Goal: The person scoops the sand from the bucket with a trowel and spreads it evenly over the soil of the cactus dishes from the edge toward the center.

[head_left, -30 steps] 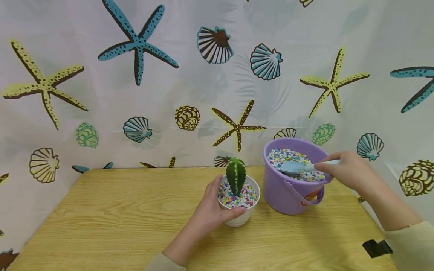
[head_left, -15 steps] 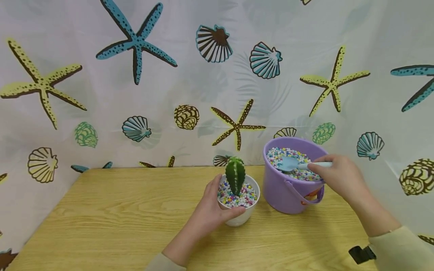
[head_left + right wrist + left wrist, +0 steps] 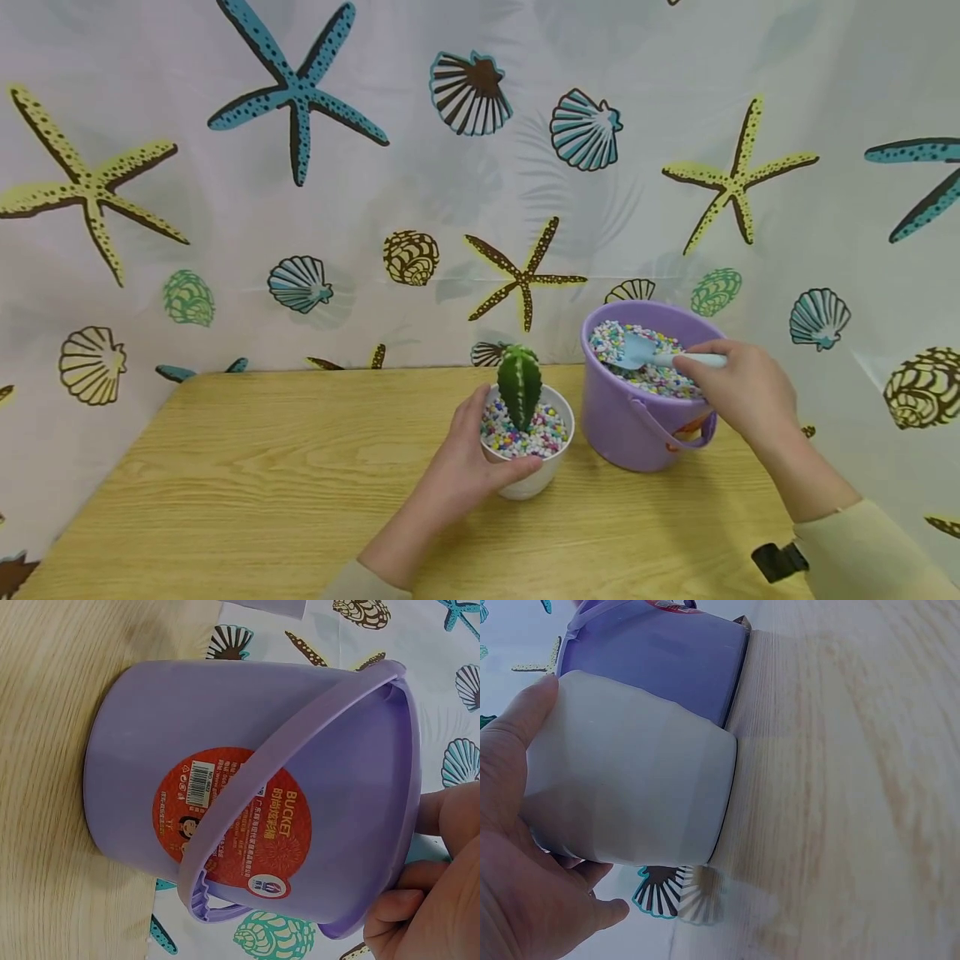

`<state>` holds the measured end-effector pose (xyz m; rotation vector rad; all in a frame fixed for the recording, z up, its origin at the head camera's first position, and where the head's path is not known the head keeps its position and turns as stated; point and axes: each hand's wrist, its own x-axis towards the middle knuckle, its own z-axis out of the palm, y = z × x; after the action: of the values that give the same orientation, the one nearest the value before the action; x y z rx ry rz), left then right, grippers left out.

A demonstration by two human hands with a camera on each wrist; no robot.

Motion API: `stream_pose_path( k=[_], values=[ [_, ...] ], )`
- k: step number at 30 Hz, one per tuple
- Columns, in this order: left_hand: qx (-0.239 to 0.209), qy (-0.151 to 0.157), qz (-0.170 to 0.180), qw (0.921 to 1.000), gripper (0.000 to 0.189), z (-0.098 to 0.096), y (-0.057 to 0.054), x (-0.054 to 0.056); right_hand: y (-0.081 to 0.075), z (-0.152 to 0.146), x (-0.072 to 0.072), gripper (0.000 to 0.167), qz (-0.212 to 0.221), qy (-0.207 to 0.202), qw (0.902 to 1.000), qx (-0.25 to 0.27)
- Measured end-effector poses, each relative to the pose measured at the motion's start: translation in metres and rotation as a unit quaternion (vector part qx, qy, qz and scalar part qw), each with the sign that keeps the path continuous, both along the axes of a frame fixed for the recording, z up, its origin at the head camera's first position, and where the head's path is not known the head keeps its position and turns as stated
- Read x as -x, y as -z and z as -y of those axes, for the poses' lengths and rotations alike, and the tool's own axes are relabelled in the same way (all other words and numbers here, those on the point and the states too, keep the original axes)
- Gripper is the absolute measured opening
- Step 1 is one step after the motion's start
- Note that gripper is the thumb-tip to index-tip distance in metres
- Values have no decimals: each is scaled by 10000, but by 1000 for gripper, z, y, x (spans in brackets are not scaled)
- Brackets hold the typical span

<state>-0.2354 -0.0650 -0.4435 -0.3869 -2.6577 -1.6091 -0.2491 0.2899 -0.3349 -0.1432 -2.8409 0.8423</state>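
My left hand [image 3: 467,467] grips the side of a white pot [image 3: 527,483], thumb along the near rim and fingers round the far left. In the pot a green cactus [image 3: 519,387] stands upright among multicoloured pebbles [image 3: 546,435]. Over the purple bucket [image 3: 626,429] on the right, my right hand [image 3: 746,387] holds a light blue shovel [image 3: 637,352] by its handle. Its blade lies on the small coloured pebbles [image 3: 663,383] inside the bucket. The right wrist view shows the bucket's side, with my right fingers [image 3: 397,904] at its rim; the blade is hidden there.
A wooden table [image 3: 262,467] carries the pot and the bucket, side by side. The bucket's handle [image 3: 667,433] hangs down its front. Behind stands a white curtain [image 3: 337,208] printed with starfish and shells. A black clip [image 3: 780,562] sits by my right sleeve.
My right hand has moved left and slightly down with the shovel, whose blade has shifted left across the pebbles and turned to show its face. My left hand keeps its hold on the pot.
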Motion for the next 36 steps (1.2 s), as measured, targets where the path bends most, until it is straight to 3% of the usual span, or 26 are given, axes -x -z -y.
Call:
stream_pose_path(
  k=[22,36],
  values=[
    [-34,-5,31,10000,128,1,0,-1,-2,1,-2,65,-2,52,9996,273],
    [-3,-11,23,10000,128,2,0,1,-3,-1,-6,64,-35,130,9974,706]
  ],
)
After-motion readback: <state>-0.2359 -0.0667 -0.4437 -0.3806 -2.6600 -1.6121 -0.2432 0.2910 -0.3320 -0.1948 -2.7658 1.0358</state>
